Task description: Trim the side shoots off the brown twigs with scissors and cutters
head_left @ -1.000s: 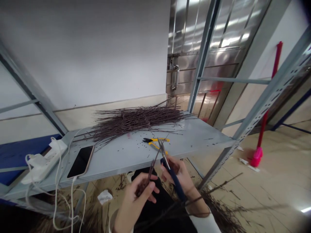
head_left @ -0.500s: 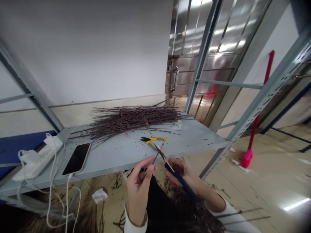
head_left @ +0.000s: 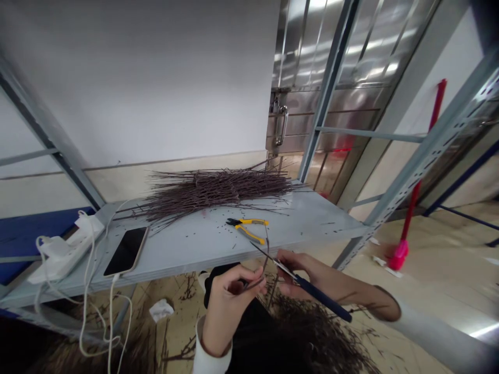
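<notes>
My left hand [head_left: 228,298] is closed in a pinch on a thin dark twig [head_left: 262,270] in front of the shelf edge. My right hand [head_left: 302,272] grips blue-handled scissors [head_left: 312,288], whose metal blades point left and meet the twig just above my left fingers. Both hands hover below the front edge of the grey metal shelf [head_left: 202,244]. A large pile of dark twigs [head_left: 214,189] lies at the back of the shelf. Yellow-handled pliers [head_left: 247,226] lie on the shelf just beyond my hands.
A phone [head_left: 127,251] lies on the shelf's left part, with a white power strip and cables [head_left: 64,249] beside it. Cut twigs litter the floor and my lap [head_left: 312,332]. Grey rack posts [head_left: 424,150] stand right; a red broom [head_left: 409,228] leans beyond.
My right hand has swung the scissors down from upright to nearly level, blades pointing left. My left hand has shifted slightly right and lower with the twig.
</notes>
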